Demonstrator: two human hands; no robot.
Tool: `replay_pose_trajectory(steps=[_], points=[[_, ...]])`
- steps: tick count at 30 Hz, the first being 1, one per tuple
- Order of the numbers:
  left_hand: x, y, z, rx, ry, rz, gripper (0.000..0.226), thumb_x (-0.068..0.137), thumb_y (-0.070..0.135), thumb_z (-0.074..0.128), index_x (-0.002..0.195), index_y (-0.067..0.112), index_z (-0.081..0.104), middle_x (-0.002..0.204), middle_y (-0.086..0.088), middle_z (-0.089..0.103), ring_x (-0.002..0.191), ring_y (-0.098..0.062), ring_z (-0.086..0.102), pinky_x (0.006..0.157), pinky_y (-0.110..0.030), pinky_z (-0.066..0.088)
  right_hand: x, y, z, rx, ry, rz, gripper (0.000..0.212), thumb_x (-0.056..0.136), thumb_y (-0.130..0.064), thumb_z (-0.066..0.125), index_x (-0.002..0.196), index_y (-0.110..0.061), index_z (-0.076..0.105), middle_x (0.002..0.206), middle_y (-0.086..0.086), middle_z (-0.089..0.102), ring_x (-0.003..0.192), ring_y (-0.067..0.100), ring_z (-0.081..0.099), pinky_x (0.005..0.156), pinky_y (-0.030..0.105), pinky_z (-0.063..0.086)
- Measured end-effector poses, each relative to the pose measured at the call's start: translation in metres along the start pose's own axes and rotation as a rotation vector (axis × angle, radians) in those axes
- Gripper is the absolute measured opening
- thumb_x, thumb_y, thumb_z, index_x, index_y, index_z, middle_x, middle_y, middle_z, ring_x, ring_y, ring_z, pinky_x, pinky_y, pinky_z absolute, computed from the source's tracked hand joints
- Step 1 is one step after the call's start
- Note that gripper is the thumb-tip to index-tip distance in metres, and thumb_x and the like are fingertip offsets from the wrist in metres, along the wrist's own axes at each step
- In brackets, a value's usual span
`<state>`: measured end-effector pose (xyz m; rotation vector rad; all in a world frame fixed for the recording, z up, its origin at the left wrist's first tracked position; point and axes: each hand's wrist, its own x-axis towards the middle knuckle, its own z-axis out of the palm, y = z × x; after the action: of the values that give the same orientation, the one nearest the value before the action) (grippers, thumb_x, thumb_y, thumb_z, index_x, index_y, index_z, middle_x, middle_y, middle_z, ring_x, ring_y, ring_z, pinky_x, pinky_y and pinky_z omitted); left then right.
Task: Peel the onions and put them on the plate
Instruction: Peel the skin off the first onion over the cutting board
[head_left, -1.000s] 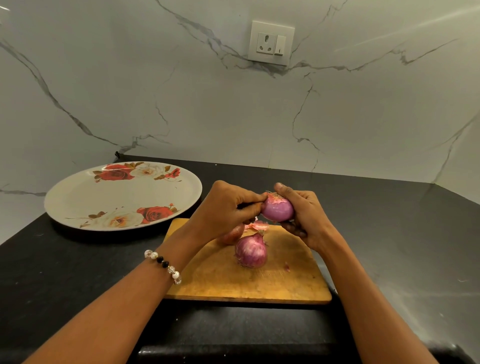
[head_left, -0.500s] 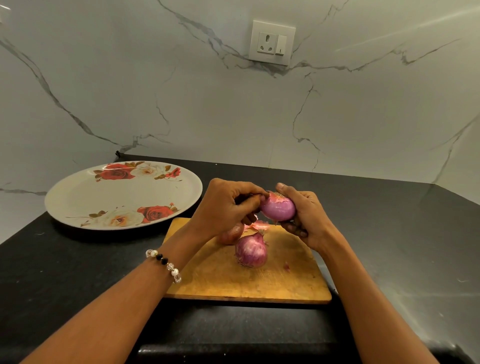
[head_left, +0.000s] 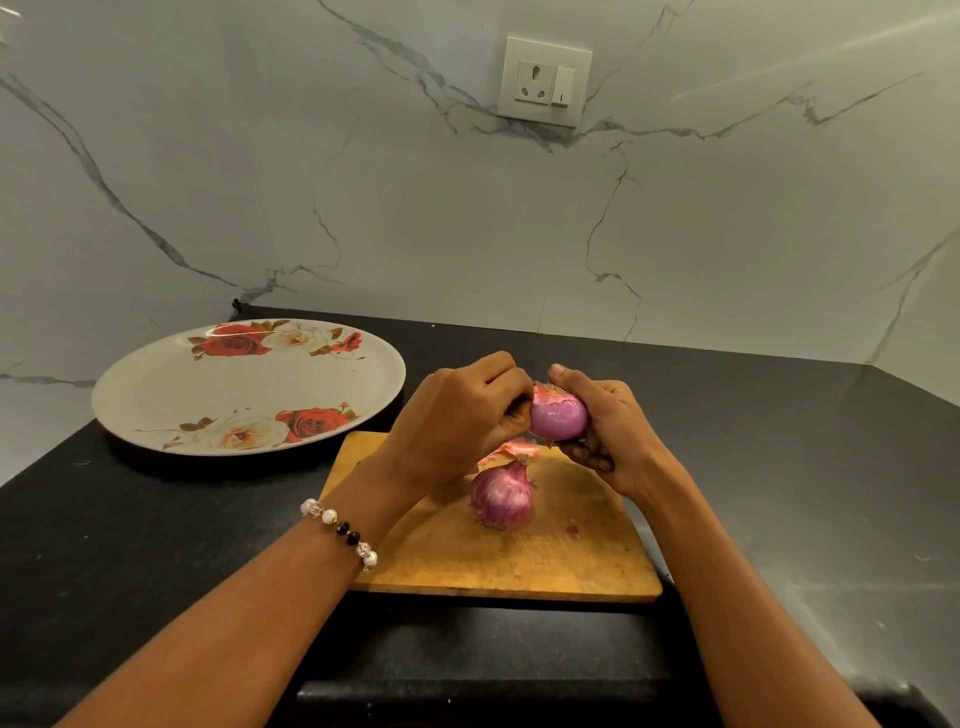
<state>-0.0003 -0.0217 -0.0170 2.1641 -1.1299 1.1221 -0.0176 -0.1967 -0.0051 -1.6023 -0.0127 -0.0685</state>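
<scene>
My right hand (head_left: 608, 426) grips a purple onion (head_left: 558, 415) above the far end of the wooden cutting board (head_left: 514, 561). A bit of dry pink skin still clings to the onion's top. My left hand (head_left: 457, 415) pinches at the onion's left side with curled fingers. A second onion (head_left: 501, 499) in its skin stands on the board below my hands. Loose pink peel (head_left: 514, 448) lies behind it. In this frame my left hand hides what lies under it. The flowered plate (head_left: 171, 395) sits at the left with nothing on it.
The black counter (head_left: 779, 467) runs to a marble wall at the back and right. A wall socket (head_left: 544, 80) is high on that wall. The plate's right rim lies close to the board's far left corner.
My left hand's fingers have shifted slightly along the held onion's left side and top. The onion, board and plate stay where they were.
</scene>
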Motion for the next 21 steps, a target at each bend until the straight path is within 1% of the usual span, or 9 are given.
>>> replay_pose_trajectory(steps=[2, 5, 8, 9, 11, 13, 14, 17, 21], points=[[0.0001, 0.0004, 0.001, 0.025, -0.003, -0.017, 0.016, 0.079, 0.016, 0.068, 0.088, 0.004, 0.068, 0.082, -0.009, 0.066, 0.064, -0.018, 0.063, 0.058, -0.02, 0.05, -0.0005, 0.0001, 0.001, -0.005, -0.009, -0.003, 0.037, 0.092, -0.041, 0.06, 0.088, -0.005, 0.065, 0.073, 0.013, 0.068, 0.041, 0.011, 0.058, 0.038, 0.017, 0.045], [0.001, -0.0024, 0.0014, -0.025, 0.031, -0.1, 0.01, 0.083, 0.015, 0.064, 0.088, 0.006, 0.063, 0.083, -0.007, 0.063, 0.066, -0.011, 0.056, 0.058, -0.017, 0.049, -0.001, -0.0011, 0.002, 0.001, -0.024, -0.006, 0.035, 0.094, -0.038, 0.059, 0.088, -0.004, 0.065, 0.074, 0.013, 0.067, 0.041, 0.01, 0.059, 0.038, 0.016, 0.044], [0.0029, -0.0053, 0.0021, -0.079, 0.079, -0.198, 0.01, 0.085, 0.015, 0.059, 0.087, 0.006, 0.061, 0.083, -0.006, 0.061, 0.07, -0.008, 0.052, 0.063, -0.006, 0.042, -0.0006, -0.0009, 0.0022, -0.009, -0.033, -0.017, 0.032, 0.095, -0.035, 0.058, 0.086, -0.005, 0.065, 0.078, 0.014, 0.066, 0.043, 0.009, 0.061, 0.039, 0.015, 0.044], [0.0039, -0.0059, 0.0022, -0.096, 0.098, -0.225, 0.01, 0.085, 0.015, 0.058, 0.087, 0.006, 0.061, 0.083, -0.006, 0.062, 0.07, -0.007, 0.051, 0.062, -0.003, 0.041, 0.0, 0.0, 0.0023, -0.015, -0.032, -0.022, 0.031, 0.095, -0.036, 0.059, 0.086, -0.007, 0.066, 0.079, 0.014, 0.066, 0.046, 0.009, 0.062, 0.041, 0.015, 0.045], [0.0052, -0.0068, 0.0015, -0.151, 0.121, -0.252, 0.01, 0.084, 0.014, 0.06, 0.087, 0.005, 0.063, 0.083, -0.007, 0.064, 0.07, -0.004, 0.051, 0.066, 0.0, 0.042, 0.0009, 0.0014, 0.0022, -0.013, -0.026, -0.027, 0.03, 0.094, -0.037, 0.06, 0.088, -0.008, 0.067, 0.08, 0.013, 0.068, 0.052, 0.012, 0.065, 0.043, 0.016, 0.047], [0.0056, -0.0075, -0.0009, -0.219, 0.106, -0.227, 0.013, 0.083, 0.016, 0.064, 0.089, 0.005, 0.068, 0.085, -0.006, 0.068, 0.072, -0.001, 0.054, 0.07, -0.001, 0.044, 0.0014, 0.0011, 0.0014, -0.002, -0.016, -0.022, 0.031, 0.092, -0.039, 0.061, 0.09, -0.009, 0.068, 0.08, 0.011, 0.069, 0.056, 0.015, 0.066, 0.044, 0.018, 0.049], [0.0055, -0.0075, -0.0026, -0.249, 0.085, -0.203, 0.016, 0.082, 0.018, 0.066, 0.091, 0.006, 0.07, 0.087, -0.005, 0.069, 0.074, -0.002, 0.057, 0.071, -0.003, 0.046, 0.0014, 0.0005, 0.0009, 0.005, -0.013, -0.018, 0.033, 0.091, -0.04, 0.061, 0.091, -0.008, 0.067, 0.078, 0.01, 0.07, 0.054, 0.015, 0.065, 0.043, 0.018, 0.049], [0.0047, -0.0064, -0.0056, -0.274, 0.023, -0.124, 0.022, 0.079, 0.021, 0.07, 0.096, 0.007, 0.074, 0.091, -0.006, 0.07, 0.08, -0.006, 0.061, 0.074, -0.008, 0.05, 0.0022, 0.0004, -0.0017, 0.022, -0.008, -0.015, 0.038, 0.093, -0.04, 0.06, 0.089, -0.002, 0.065, 0.071, 0.014, 0.068, 0.041, 0.013, 0.056, 0.037, 0.017, 0.044], [0.0032, -0.0057, -0.0076, -0.225, -0.023, -0.047, 0.024, 0.078, 0.02, 0.071, 0.097, 0.005, 0.074, 0.089, -0.009, 0.072, 0.08, -0.011, 0.065, 0.074, -0.004, 0.047, 0.0031, 0.0015, -0.0024, 0.01, 0.013, 0.003, 0.039, 0.093, -0.041, 0.06, 0.09, -0.002, 0.066, 0.073, 0.015, 0.068, 0.04, 0.013, 0.055, 0.038, 0.017, 0.044]])
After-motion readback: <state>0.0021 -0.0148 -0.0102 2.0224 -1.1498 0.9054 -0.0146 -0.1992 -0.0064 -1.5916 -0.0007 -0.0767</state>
